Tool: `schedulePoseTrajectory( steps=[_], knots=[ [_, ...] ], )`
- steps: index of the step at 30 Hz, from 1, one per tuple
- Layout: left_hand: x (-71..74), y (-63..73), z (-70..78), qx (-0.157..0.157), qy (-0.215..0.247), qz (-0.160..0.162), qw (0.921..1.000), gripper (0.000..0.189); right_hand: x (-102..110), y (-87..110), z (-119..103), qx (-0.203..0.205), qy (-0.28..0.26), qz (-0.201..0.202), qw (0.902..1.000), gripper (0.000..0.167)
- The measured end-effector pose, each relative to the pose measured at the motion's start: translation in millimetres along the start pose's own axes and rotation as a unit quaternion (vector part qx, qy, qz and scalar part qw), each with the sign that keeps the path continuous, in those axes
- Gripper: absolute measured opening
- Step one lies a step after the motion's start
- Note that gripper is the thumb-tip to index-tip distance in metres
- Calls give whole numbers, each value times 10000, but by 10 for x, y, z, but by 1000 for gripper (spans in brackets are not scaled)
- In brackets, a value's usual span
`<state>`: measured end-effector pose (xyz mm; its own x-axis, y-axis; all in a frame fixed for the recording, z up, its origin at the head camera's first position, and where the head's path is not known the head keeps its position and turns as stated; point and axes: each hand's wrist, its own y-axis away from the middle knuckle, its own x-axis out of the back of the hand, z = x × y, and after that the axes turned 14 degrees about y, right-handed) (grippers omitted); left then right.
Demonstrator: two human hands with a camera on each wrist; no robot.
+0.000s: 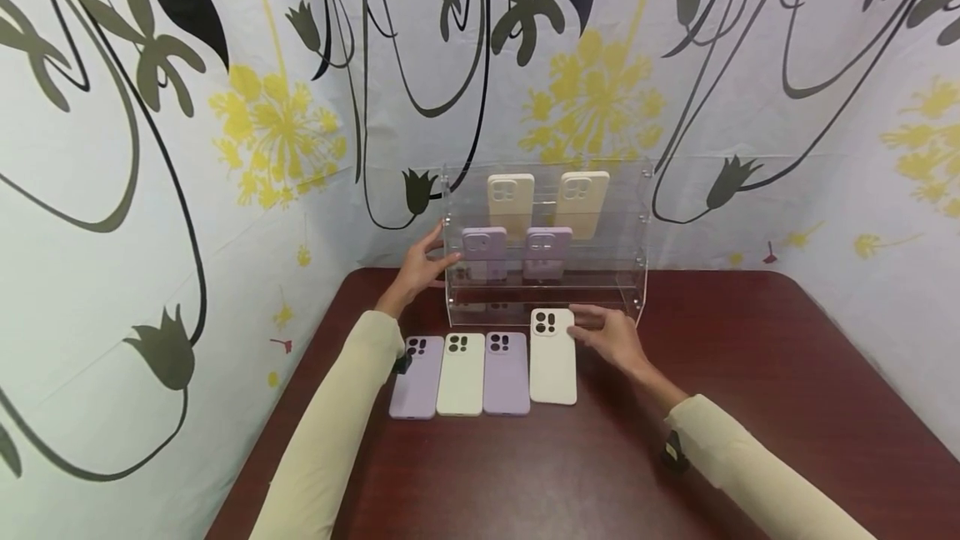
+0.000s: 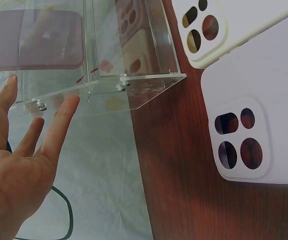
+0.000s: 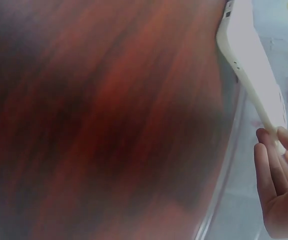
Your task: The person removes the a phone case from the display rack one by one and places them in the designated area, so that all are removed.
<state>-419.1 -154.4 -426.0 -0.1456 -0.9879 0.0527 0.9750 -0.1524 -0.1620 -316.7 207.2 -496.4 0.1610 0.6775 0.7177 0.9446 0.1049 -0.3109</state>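
Note:
My right hand [image 1: 617, 342] pinches a white phone case [image 1: 553, 369] by its upper right edge; in the right wrist view thumb and fingers meet at one end of the case [image 3: 254, 75], which is tilted. My left hand [image 1: 418, 267] is at the left side of a clear acrylic display stand [image 1: 592, 294], its fingers spread and extended along the side panel in the left wrist view. Left of the held case lie a lilac phone case [image 1: 507, 382], a cream one [image 1: 461, 386] and another lilac one [image 1: 417, 390], in a row.
On the stand's upper tier lean two cream phone cases, a left one [image 1: 512, 202] and a right one [image 1: 583, 207]. Below them are two lilac cases, one left [image 1: 483, 252] and one right [image 1: 547, 255]. A patterned cloth wall [image 1: 465, 132] rises behind the dark red table [image 1: 480, 482].

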Motion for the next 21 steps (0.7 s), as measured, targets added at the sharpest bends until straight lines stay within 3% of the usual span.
schedulePoseTrajectory(
  steps=[21],
  knots=[
    [9, -10, -5, 105, 77, -18, 9999, 84, -206, 88, 45, -914, -153, -464, 9946, 38]
  ],
)
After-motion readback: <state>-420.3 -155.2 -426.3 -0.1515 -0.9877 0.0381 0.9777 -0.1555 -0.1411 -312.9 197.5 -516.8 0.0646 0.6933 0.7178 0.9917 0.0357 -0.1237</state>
